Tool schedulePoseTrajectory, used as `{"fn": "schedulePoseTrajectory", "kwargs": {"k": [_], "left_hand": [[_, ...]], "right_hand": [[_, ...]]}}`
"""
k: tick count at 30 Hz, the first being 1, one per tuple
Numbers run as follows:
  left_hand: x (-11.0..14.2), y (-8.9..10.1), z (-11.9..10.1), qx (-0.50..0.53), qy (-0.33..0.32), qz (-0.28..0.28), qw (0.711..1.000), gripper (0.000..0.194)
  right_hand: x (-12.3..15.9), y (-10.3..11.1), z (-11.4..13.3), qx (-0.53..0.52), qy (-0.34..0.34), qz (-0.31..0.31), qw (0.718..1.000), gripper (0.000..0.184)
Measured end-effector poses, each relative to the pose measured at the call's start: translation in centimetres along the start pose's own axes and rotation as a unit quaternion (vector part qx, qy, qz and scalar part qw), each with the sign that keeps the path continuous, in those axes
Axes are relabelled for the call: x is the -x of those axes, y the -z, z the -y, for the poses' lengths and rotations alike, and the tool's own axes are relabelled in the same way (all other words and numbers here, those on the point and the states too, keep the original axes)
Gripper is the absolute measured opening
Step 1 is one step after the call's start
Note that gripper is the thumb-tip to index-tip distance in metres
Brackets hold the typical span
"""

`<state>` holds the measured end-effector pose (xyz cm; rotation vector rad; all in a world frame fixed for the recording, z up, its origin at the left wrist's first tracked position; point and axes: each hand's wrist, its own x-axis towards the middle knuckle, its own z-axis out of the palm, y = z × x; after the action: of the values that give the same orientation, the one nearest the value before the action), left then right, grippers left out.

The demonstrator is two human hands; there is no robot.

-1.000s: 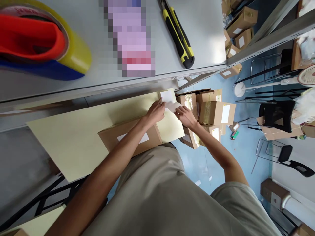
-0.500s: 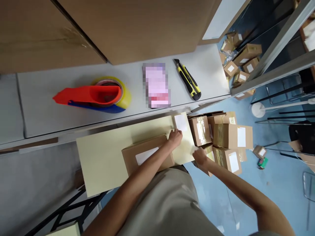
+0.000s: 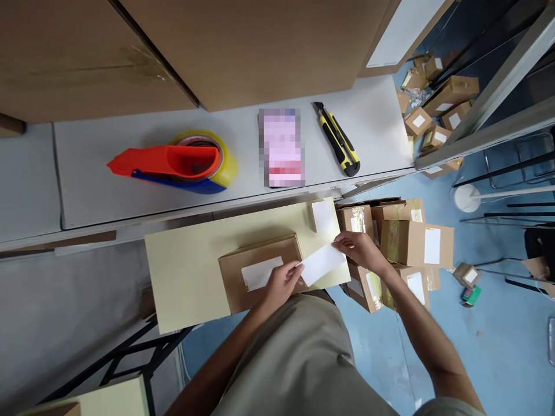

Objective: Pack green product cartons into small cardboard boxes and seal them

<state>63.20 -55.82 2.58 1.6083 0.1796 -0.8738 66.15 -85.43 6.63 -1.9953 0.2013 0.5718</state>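
Note:
A white label sheet (image 3: 322, 264) is stretched between my two hands, above the right part of the pale yellow board (image 3: 186, 271). My left hand (image 3: 282, 283) pinches its left end, over the edge of a cardboard box (image 3: 232, 286). The opposite end is between the fingertips of my right hand (image 3: 358, 249). That box lies on the board and bears a white label (image 3: 262, 273) on its top face. Near the board's far right corner sits a small stack of white labels (image 3: 322, 216).
On the grey shelf (image 3: 243, 205) lie a red and blue tape dispenser (image 3: 173, 164) with yellow tape, a blurred-out phone-like object (image 3: 282, 147) and a yellow-black box cutter (image 3: 337, 140). Large cartons (image 3: 260, 52) stand behind. Several taped boxes (image 3: 418, 242) are piled right on the blue floor.
My left hand has moved from the label stack down to the box's edge. My right hand has risen from the board's corner. A white label sheet is now held between both hands.

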Motion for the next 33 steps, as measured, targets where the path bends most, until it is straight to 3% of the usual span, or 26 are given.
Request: {"fn": "schedulePoseTrajectory", "kwargs": {"k": [4, 9, 13, 15, 16, 20, 22, 26, 33], "left_hand": [[1.5, 2.0, -1.1, 0.017, 0.006, -0.062, 0.998, 0.048], [1.9, 3.7, -1.6, 0.027, 0.028, -0.076, 0.996, 0.049], [2.5, 4.1, -1.4, 0.058, 0.060, -0.108, 0.991, 0.057], [3.2, 4.0, -1.3, 0.086, 0.067, -0.141, 0.984, 0.060], [3.6, 4.0, -1.3, 0.100, 0.063, -0.158, 0.980, 0.061], [6.0, 3.4, -1.1, 0.121, 0.004, -0.216, 0.969, 0.054], [7.6, 3.0, -1.0, 0.118, -0.022, -0.241, 0.963, 0.050], [11.3, 2.1, -0.3, 0.151, -0.052, -0.272, 0.949, 0.051], [18.9, 0.1, 2.5, 0.215, -0.098, -0.298, 0.925, 0.053]], "right_hand": [[-1.3, -1.2, 0.2, -0.024, 0.029, 0.007, 0.999, 0.025], [-3.1, -3.3, 0.3, -0.014, 0.056, -0.030, 0.998, 0.023], [-3.1, -6.6, 1.9, 0.078, 0.093, -0.138, 0.983, 0.021], [-1.9, -8.9, 3.2, 0.125, 0.132, -0.181, 0.967, 0.026], [-1.0, -10.0, 3.9, 0.131, 0.158, -0.174, 0.963, 0.027], [2.9, -14.2, 5.9, 0.080, 0.234, -0.061, 0.967, 0.029], [4.5, -15.5, 6.4, 0.043, 0.239, -0.042, 0.969, 0.030], [7.2, -17.2, 7.2, -0.012, 0.242, -0.040, 0.969, 0.027], [13.3, -18.9, 8.5, -0.005, 0.270, -0.003, 0.963, 0.024]]}}
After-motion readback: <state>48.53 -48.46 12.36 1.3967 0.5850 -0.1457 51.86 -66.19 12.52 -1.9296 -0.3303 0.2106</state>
